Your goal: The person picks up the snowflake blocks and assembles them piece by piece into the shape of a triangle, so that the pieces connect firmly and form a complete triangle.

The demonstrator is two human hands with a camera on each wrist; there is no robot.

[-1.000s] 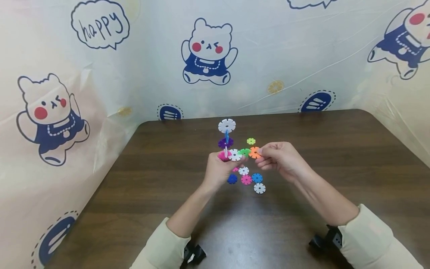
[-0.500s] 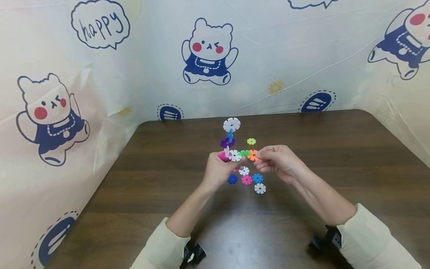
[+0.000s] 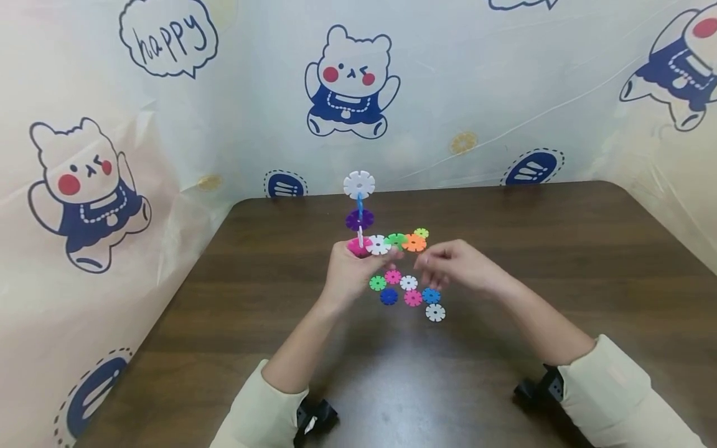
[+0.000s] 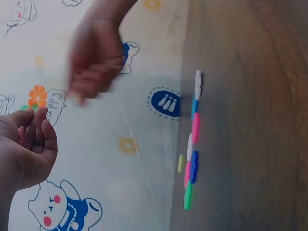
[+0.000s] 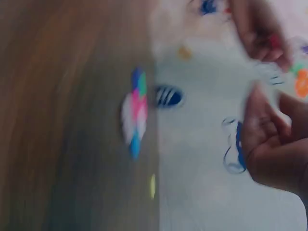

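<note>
My left hand (image 3: 353, 266) grips an assembly of notched plastic snowflake discs by its pink disc (image 3: 357, 247). Up from there rise a white disc seen edge-on, a purple disc (image 3: 354, 220), a blue disc edge-on and a white top disc (image 3: 359, 185). Sideways to the right run a white disc (image 3: 378, 245), a green disc (image 3: 395, 240) and an orange disc (image 3: 414, 242) at the end. My right hand (image 3: 459, 266) is just right of and below the orange disc, apart from it, fingers loosely bent and nothing in them. In the right wrist view its thumb and forefinger stand apart.
Loose discs lie flat on the brown table (image 3: 235, 323) below the hands: green (image 3: 378, 283), dark blue (image 3: 389, 297), light blue (image 3: 431, 295), white (image 3: 435, 312) and several more. A small yellow-green disc (image 3: 421, 233) lies farther back. A printed curtain (image 3: 246, 112) hangs behind the table.
My right hand has let go of the orange disc and dropped slightly away. My left hand has moved left and up with the assembly, so the loose green disc now shows.
</note>
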